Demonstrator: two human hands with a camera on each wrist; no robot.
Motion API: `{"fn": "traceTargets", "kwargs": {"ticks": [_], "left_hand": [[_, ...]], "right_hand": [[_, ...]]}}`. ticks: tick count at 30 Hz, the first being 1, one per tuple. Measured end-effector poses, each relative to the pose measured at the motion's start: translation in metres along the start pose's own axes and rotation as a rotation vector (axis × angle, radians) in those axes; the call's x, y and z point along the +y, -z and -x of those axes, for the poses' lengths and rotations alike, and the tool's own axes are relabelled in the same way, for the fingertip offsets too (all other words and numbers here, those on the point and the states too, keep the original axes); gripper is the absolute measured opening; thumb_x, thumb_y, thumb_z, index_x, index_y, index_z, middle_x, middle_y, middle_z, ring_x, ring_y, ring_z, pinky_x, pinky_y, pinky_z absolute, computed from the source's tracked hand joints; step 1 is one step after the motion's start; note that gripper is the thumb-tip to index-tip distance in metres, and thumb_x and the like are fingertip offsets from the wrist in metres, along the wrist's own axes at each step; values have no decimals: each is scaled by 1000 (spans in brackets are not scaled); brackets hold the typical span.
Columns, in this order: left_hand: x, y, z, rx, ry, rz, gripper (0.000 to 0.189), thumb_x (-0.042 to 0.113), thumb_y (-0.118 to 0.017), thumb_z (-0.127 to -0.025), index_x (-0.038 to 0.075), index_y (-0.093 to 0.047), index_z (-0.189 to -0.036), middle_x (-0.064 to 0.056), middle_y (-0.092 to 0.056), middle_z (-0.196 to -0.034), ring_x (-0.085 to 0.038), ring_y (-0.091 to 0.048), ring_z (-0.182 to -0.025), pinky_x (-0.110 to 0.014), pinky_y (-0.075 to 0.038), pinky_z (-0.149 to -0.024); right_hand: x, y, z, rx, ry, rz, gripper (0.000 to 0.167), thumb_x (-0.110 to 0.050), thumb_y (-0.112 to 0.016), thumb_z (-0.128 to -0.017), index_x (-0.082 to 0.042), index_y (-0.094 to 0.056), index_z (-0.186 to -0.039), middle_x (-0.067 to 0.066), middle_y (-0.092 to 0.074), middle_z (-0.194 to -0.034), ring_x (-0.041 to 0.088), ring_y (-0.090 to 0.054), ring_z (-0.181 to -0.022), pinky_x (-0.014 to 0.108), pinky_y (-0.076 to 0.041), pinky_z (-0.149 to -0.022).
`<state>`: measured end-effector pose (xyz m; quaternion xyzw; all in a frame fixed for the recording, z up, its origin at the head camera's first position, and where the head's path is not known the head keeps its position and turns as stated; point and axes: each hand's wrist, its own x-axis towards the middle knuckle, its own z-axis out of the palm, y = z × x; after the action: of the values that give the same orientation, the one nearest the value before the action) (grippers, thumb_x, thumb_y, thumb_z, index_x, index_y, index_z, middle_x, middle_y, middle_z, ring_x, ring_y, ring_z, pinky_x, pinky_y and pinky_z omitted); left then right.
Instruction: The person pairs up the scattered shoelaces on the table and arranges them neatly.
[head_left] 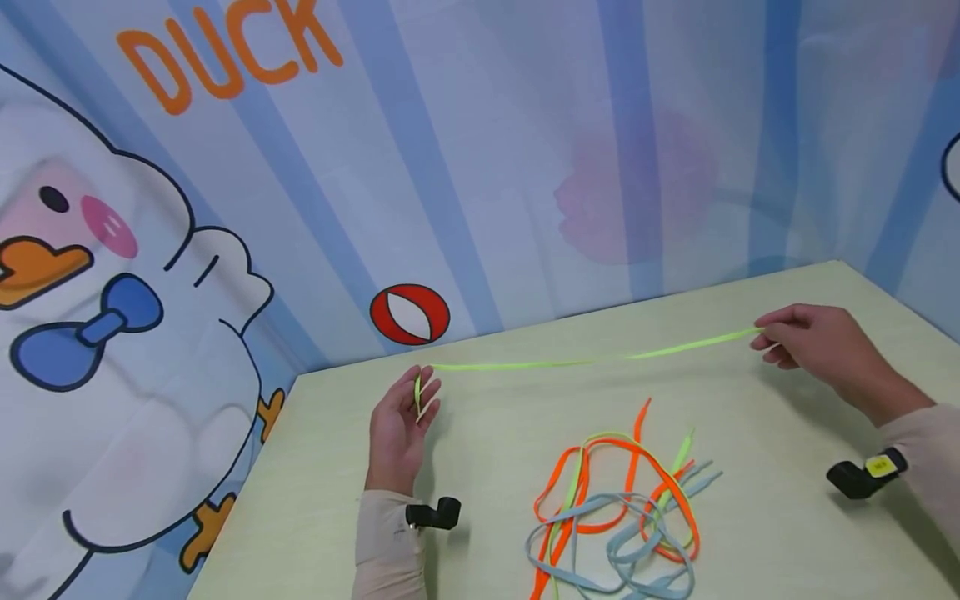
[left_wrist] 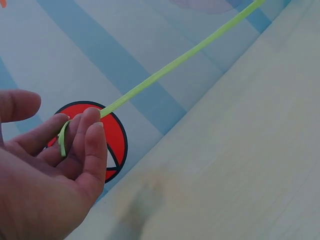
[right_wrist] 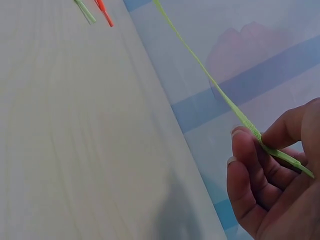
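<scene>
A neon yellow-green shoelace [head_left: 690, 345] stretches nearly straight between my two hands above the table. At its left end, my left hand [head_left: 399, 429] holds it among loosely bent fingers, with the palm turned up. The left wrist view shows the thumb [left_wrist: 20, 105] standing apart and a short lace end [left_wrist: 62, 140] hanging over the fingers. On the right, my right hand [head_left: 825, 346] pinches the other end between thumb and forefinger. The lace tip [right_wrist: 300, 167] lies across that palm in the right wrist view.
A loose tangle of an orange shoelace [head_left: 693, 525], a grey-blue shoelace [head_left: 534, 542] and a yellow-green one [head_left: 682, 452] lies on the pale wood table [head_left: 315, 467]. Behind the table hangs a cartoon backdrop [head_left: 510, 167] with a duck and a red ball.
</scene>
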<state>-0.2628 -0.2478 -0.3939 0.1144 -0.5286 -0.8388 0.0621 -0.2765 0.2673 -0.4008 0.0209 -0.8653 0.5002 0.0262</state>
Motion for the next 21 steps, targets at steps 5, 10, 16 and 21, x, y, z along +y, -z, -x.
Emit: {"fn": "traceTargets", "kwargs": {"ticks": [5,10,16,21], "left_hand": [[-1,1,0,-6,9,4,38,24,-45,-106,10,-52,-141,-10,-57,-140,-26,-57,-124,-37,-44,-105],[-1,3,-1,15,22,14,39,23,-46,-106,8,-51,-142,-12,-55,-142,-26,-58,-124,-36,-43,-105],[-1,5,0,53,38,-4,39,21,-45,-106,8,-52,-142,-11,-57,-140,-25,-59,-123,-35,-45,-104],[-3,6,-1,70,52,-18,39,21,-45,-106,8,-53,-141,-10,-58,-138,-25,-59,-122,-35,-45,-102]], "right_hand": [[3,-1,1,-4,-12,-9,50,-34,-45,-106,7,-50,-133,13,-71,-106,15,-69,-83,29,-57,-71],[5,-3,0,-4,-2,-1,48,-34,-45,-106,8,-50,-130,16,-70,-106,17,-69,-83,29,-57,-71],[7,-5,-3,-22,-3,28,50,-33,-48,-106,8,-53,-133,19,-71,-110,16,-69,-84,29,-57,-71],[8,-6,-3,-43,-23,41,49,-31,-47,-106,9,-50,-134,18,-72,-110,16,-70,-84,28,-57,-70]]}}
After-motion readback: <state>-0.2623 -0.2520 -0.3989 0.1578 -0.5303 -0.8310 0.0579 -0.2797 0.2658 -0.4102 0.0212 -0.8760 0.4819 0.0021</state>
